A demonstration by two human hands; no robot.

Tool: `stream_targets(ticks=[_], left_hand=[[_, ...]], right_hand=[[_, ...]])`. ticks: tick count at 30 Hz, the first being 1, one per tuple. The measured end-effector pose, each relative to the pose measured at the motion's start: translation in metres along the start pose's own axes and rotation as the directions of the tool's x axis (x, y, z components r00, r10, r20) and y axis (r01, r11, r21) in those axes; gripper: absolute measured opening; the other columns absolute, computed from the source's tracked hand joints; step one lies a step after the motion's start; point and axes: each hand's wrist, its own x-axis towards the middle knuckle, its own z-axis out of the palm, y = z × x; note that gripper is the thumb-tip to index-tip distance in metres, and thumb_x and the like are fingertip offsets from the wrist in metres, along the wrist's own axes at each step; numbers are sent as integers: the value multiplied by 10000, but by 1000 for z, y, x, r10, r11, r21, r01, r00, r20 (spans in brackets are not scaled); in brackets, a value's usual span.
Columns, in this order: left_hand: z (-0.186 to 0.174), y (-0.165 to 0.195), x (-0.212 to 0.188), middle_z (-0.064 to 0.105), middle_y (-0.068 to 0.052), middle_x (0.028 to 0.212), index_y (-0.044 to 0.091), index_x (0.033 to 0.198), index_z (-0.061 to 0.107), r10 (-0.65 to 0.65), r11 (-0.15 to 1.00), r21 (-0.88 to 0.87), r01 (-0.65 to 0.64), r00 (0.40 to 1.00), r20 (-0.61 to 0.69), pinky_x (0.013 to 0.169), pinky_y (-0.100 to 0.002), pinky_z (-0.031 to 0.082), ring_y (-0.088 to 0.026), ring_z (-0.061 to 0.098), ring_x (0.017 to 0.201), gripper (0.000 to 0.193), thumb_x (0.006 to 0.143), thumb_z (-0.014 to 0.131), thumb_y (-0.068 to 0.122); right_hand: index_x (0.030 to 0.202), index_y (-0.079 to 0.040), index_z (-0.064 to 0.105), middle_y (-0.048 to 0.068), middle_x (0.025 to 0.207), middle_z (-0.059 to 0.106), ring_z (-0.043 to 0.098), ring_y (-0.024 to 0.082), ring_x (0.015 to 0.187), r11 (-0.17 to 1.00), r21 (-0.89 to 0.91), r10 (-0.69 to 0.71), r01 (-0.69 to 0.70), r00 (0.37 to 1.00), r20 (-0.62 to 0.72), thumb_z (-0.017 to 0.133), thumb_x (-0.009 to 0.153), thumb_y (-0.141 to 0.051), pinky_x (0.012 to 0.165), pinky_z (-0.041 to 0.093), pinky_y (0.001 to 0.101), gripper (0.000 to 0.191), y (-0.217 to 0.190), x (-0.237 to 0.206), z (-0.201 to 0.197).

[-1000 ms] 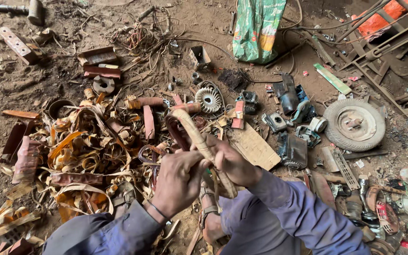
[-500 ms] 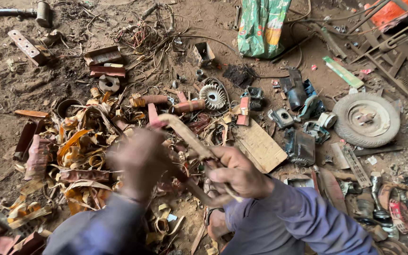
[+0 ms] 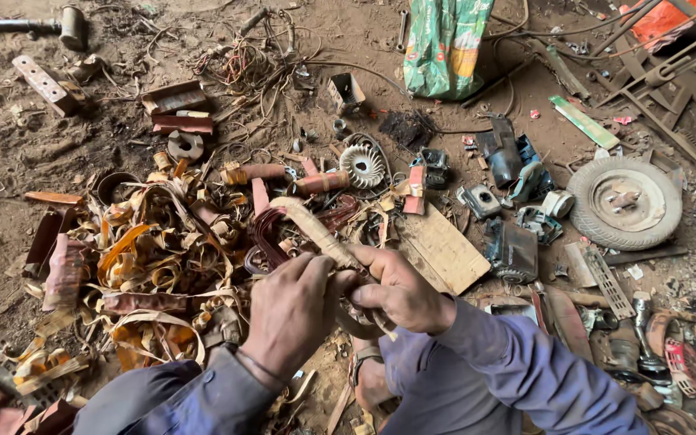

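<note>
Coil (image 3: 271, 234) of reddish wire with a tan wrapped strip (image 3: 316, 229) juts up-left from both hands, over the scrap pile (image 3: 147, 266). Left hand (image 3: 292, 310) and right hand (image 3: 396, 286) are pressed together, each clenched around the strip's lower end.

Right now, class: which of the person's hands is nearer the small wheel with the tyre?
Right. The right hand lies on the small wheel's side; the left hand sits farther away, beyond it.

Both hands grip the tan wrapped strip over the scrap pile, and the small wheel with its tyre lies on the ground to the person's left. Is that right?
Not quite. In the head view the small wheel lies to the person's right, not left. The rest holds: the left hand and right hand both grip the tan wrapped strip over the scrap pile.
</note>
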Motion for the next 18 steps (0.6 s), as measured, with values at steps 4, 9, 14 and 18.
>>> stream_targets(ticks=[4,9,14,18], left_hand=[[8,-5,8,638,-65,765,63,904,649,8,982,-189,-25,996,-92,530,-379,505,-244,647,626,87,956,660,133],[-7,-19,18,569,-81,736,14,857,607,465,885,75,-459,880,-99,506,-384,468,-239,575,589,190,741,720,112],[7,-5,16,572,-45,609,44,741,641,56,997,48,-54,997,-59,427,-387,438,-213,542,470,94,788,712,83],[24,-7,8,663,-93,659,40,804,704,-139,979,-161,125,987,-84,493,-355,479,-219,619,526,35,803,684,68]], right_hand=[[1492,113,462,42,1107,676,600,53,874,998,-56,-23,20,998,-54,555,915,-35,777,516,222,603,-4,4,8],[1508,79,400,7,1152,675,623,38,958,993,-60,-107,103,991,-79,544,858,-123,839,531,209,696,-15,-4,20],[1577,61,365,-12,900,615,521,24,687,988,-58,-148,143,985,-94,575,909,-162,599,453,185,735,-15,-5,23],[1547,42,397,-31,791,568,428,12,531,994,-48,-104,98,985,-139,566,955,-200,453,371,178,661,-4,1,24]])
